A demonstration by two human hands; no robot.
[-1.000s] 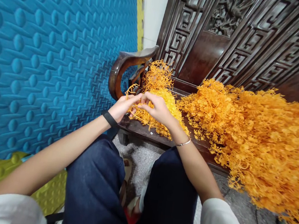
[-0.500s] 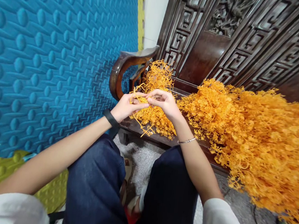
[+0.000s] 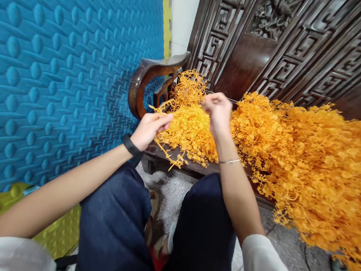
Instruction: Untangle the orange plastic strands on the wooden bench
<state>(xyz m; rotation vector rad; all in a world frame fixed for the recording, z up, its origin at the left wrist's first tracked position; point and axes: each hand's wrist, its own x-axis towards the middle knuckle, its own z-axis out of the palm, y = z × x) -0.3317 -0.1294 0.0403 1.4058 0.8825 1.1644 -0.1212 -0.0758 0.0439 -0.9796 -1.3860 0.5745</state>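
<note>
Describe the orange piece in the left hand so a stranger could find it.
Start at the dark carved wooden bench. Near its curved armrest, the left hand pinches a thin orange plastic lattice strip. Unlike the heaped orange piles, it dangles singly over the seat edge.

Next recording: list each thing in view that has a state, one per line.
left hand: closed on an orange plastic strand
right hand: raised, fingers pinched; what it holds is unclear
small orange pile: loose heap on the wooden bench
large orange pile: spilling past the bench's front edge
</note>
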